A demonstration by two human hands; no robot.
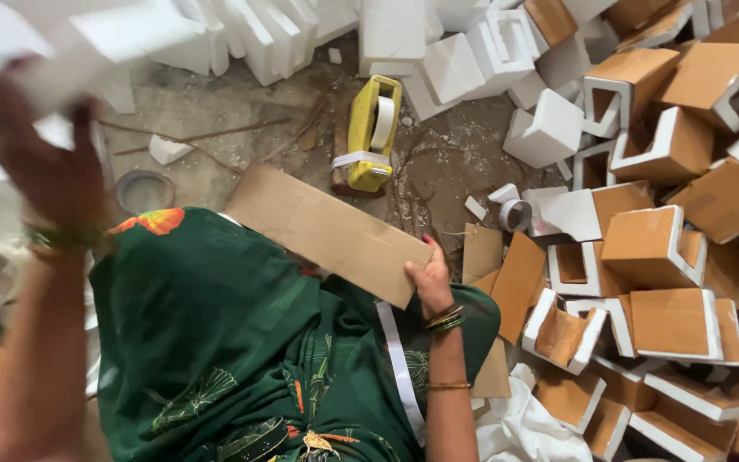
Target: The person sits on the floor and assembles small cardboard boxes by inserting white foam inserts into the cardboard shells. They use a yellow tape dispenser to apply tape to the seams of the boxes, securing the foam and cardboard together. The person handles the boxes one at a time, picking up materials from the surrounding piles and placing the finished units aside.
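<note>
Holding brown cardboard sheet (328,231) in right grip (429,278), left grip (44,162) clutching blurred white foam (87,43)

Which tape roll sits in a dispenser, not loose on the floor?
The white roll in the yellow dispenser, ahead of the cardboard strip. The other roll lies loose by the foam pieces.

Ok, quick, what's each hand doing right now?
Left hand: raised, gripping a blurred white foam piece.
Right hand: closed on a flat brown cardboard strip.
</note>
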